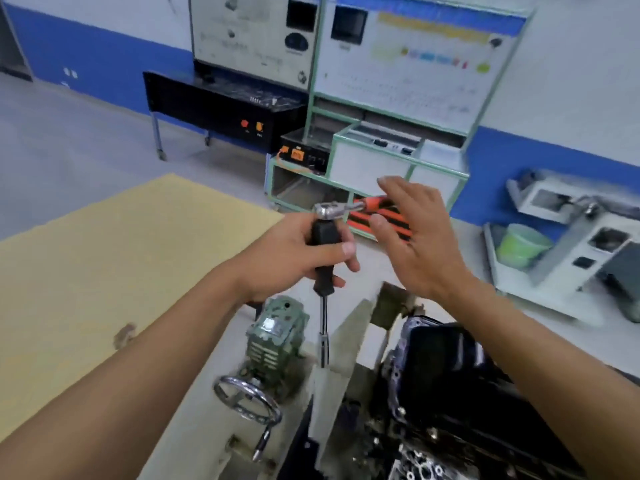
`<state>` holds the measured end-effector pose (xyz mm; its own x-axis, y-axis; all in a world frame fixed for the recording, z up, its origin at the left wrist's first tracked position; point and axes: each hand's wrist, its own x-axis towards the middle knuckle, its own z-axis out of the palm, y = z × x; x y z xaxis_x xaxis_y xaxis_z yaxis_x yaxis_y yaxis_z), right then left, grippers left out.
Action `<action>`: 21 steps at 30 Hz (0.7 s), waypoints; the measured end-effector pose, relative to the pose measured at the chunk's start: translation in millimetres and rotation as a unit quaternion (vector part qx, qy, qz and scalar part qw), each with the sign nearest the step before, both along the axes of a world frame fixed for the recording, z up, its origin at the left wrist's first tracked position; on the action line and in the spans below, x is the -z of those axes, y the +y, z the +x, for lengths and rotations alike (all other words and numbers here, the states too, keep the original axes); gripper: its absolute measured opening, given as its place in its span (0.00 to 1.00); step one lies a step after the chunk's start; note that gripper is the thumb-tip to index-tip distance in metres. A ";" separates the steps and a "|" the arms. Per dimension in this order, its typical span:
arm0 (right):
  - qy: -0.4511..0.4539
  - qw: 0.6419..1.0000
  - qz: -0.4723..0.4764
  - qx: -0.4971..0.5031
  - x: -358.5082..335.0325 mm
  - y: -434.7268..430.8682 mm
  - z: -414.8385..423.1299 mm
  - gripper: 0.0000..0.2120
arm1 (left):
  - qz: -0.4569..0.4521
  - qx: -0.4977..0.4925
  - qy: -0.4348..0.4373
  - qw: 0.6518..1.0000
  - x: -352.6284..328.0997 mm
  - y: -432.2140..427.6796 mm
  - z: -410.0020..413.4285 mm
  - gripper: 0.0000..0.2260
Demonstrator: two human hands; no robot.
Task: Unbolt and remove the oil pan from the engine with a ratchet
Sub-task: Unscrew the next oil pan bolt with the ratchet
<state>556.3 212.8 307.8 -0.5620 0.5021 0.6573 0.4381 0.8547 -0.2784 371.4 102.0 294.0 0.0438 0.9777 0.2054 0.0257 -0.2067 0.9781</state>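
Left hand round handle, ratchet seemingly atop

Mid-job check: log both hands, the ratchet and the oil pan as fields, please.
left hand: grips black extension handle, shaft pointing down
right hand: open, by the ratchet's orange handle; contact unclear
ratchet: sits atop that handle
shaft tip: clear of the pan
oil pan: on the engine, lower right
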 end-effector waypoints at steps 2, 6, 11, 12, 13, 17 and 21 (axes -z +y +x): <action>-0.026 0.999 0.022 0.037 -14.6 -3.9 74.5 0.27 | 0.008 0.073 0.014 0.997 -16.6 14.5 68.8 0.06; -0.003 0.993 0.001 0.114 -31.2 -11.6 205.6 0.27 | 0.014 0.134 0.019 0.991 -34.1 39.4 194.6 0.08; -0.011 0.980 -0.004 0.197 -45.2 -32.7 342.1 0.19 | 0.041 0.139 0.043 0.988 -34.0 55.8 324.2 0.03; -0.017 0.978 -0.003 0.206 -48.6 -39.4 364.6 0.18 | 0.046 0.124 0.042 0.990 -32.0 56.8 346.9 0.04; -0.030 0.976 0.000 0.218 -52.4 -46.0 384.3 0.19 | 0.052 0.106 0.037 0.992 -28.9 57.5 367.8 0.04; -0.198 0.937 -0.058 0.280 -64.9 -69.1 435.5 0.24 | 0.087 0.063 0.047 0.993 -6.2 61.4 431.4 0.02; -0.247 0.919 -0.217 0.215 -56.5 -82.1 458.0 0.21 | 0.116 0.068 0.067 0.989 24.8 63.0 465.3 0.10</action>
